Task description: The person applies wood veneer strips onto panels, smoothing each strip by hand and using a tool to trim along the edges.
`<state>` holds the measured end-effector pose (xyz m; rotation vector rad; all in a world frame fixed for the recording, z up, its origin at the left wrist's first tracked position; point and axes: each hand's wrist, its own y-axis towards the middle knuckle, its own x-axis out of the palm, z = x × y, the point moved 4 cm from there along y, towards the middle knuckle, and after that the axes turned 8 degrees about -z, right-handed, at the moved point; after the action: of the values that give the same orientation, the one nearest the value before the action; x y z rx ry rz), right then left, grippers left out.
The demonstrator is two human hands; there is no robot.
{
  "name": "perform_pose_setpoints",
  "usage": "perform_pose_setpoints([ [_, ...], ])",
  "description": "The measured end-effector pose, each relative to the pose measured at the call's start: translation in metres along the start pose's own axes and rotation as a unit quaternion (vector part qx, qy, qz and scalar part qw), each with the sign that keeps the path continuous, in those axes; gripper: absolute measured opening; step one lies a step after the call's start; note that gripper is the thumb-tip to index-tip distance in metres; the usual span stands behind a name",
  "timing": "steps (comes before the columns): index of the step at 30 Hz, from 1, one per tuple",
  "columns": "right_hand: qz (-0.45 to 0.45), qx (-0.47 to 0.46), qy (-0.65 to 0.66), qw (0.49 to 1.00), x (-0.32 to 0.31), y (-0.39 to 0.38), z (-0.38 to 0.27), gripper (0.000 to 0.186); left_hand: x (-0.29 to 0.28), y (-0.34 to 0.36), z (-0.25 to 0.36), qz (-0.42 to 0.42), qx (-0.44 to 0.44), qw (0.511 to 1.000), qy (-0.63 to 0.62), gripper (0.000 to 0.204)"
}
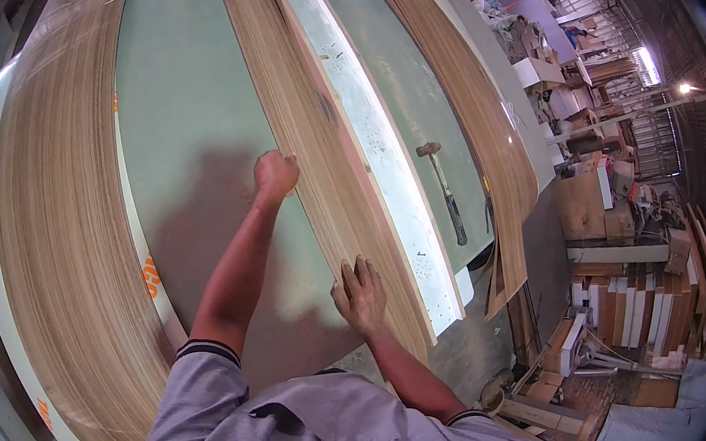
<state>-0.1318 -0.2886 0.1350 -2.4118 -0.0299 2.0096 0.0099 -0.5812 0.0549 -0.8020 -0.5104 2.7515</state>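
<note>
A long wood-grain laminate strip point(319, 163) lies lengthwise over a green board point(184, 65). My left hand point(277, 174) is closed in a fist at the strip's left edge, and what its fingers hold, if anything, is hidden. Closer to me, my right hand point(360, 294) rests on the same strip, fingers stretched out and slightly spread. Along the strip's right side runs a narrow wooden edge, and beside it a pale glossy panel point(377, 129) with small dark specks. A hammer point(444, 183) with a dark grip lies on the green surface further right.
A wide wood-grain sheet point(70, 211) with a white printed border covers the left side. More wood-grain strips point(480, 108) lie at the right, their near ends overhanging. Stacked boards point(637, 309) and wood offcuts point(564, 362) stand on the floor at the lower right.
</note>
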Motion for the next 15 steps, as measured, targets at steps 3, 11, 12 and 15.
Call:
perform_pose_setpoints([
  [3,-0.023,0.008,0.015,1.000,0.006,0.017,0.010,0.052,-0.006,-0.015,0.030,-0.065,-0.027,0.997,-0.021,0.042],
  [11,-0.051,0.025,0.012,0.998,0.012,0.112,-0.012,0.053,0.041,-0.098,-0.031,0.038,0.117,0.991,0.061,0.044],
  [12,-0.052,0.017,0.017,0.998,0.015,0.127,-0.022,0.053,0.057,-0.108,-0.057,-0.021,0.060,0.998,-0.021,0.043],
  [15,-0.041,0.030,0.005,0.999,0.016,0.153,-0.013,0.054,0.089,-0.162,-0.057,-0.221,0.000,0.967,-0.125,0.042],
])
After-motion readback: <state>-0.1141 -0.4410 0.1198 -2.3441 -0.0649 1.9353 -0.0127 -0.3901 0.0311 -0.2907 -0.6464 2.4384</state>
